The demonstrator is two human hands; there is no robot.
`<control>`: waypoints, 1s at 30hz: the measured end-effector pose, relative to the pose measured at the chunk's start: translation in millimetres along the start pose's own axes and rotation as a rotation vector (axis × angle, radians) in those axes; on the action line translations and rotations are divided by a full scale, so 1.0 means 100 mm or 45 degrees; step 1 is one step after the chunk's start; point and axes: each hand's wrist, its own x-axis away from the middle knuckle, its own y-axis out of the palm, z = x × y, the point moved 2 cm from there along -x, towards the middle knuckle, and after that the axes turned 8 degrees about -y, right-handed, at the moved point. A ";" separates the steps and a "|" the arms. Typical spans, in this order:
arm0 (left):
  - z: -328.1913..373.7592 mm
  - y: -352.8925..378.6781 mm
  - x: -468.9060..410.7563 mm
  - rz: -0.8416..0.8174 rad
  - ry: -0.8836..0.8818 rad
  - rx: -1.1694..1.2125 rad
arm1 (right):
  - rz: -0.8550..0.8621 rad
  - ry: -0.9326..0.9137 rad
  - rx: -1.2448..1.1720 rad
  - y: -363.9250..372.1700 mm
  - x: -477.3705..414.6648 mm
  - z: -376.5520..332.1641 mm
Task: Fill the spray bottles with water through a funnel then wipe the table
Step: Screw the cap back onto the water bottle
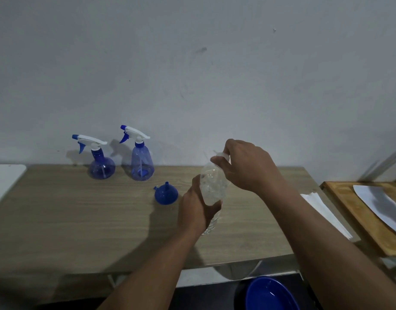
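Plainly, the clear plastic water bottle (212,186) was off the tabletop (80,220), held tilted in the air above its right half, just right of the blue funnel (165,194). The left hand (199,211) gripped it round the lower body, fingers (216,205) curled about the ribbed wall. The right hand (248,166) came over the top, its fingers (217,161) pinching the white cap (221,155). The step looked like unscrewing the cap, though whether it had loosened could not be told.

The bottle seemed thin-walled and soft. A hard squeeze at mid-body would likely dent it and, once the cap was off, push water out of the neck. How full it was could not be read through the clear plastic, so its weight was uncertain. A steadier hold would probably be low on the ribbed part or up at the stiffer shoulder, with light pressure only. The cap was small, fit for a fingertip pinch.

The funnel lay mouth-down, spout up; it looked light and rigid, best taken by its rim or side tab. Behind it, near the wall, stood the round spray bottle (102,168) and the taller spray bottle (142,166), both upright with trigger heads on. They looked nearly empty, so probably light and easily tipped. Folded white paper (326,213) lay at the right edge.
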 end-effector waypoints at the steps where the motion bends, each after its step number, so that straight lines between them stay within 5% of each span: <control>1: 0.00 0.00 0.00 0.006 -0.002 -0.001 | 0.017 -0.004 -0.006 0.01 0.00 -0.01; 11: -0.03 0.05 0.03 0.115 -0.007 -0.021 | 0.121 0.019 -0.124 0.11 0.04 -0.02; 17: -0.05 0.05 0.06 0.104 0.033 -0.002 | 0.290 0.057 -0.555 0.32 0.19 0.06; 30: -0.42 -0.02 0.05 -0.213 0.112 -0.118 | 0.227 0.301 -1.390 1.23 0.55 0.10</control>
